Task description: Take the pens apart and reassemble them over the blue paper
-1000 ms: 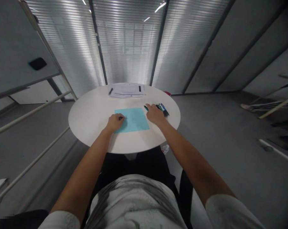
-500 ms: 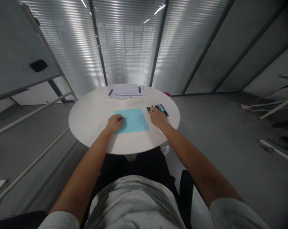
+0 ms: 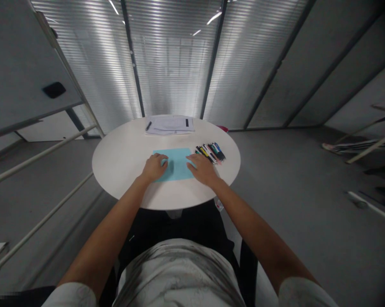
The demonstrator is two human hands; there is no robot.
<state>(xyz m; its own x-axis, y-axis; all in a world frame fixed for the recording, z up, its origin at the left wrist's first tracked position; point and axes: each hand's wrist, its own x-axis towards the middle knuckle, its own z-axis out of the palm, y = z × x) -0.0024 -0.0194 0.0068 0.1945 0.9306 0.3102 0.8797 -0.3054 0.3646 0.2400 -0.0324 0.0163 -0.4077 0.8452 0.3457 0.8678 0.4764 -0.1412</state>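
Observation:
A light blue sheet of paper (image 3: pixel 179 166) lies on the round white table, between my two hands. My left hand (image 3: pixel 154 167) rests over the sheet's left edge, its thumb apart from the curved fingers and nothing seen in it. Over the right edge is my right hand (image 3: pixel 203 169), fingers stretched forward and thumb spread away, also without a thing in its grip. Just beyond the right fingers, a row of several pens and markers (image 3: pixel 215 150) lies side by side; the hand partly hides the nearest ones.
At the table's (image 3: pixel 122 157) far side sits a stack of white papers (image 3: pixel 169 124) with a dark pen on it. A whiteboard on a metal frame (image 3: pixel 41 160) stands at the left. Below the table's front right edge, a clear plastic bottle (image 3: pixel 218 204) partly shows.
My right hand has come left from the pens to the sheet's right edge. The small dark object in my left hand no longer shows, and that hand has opened.

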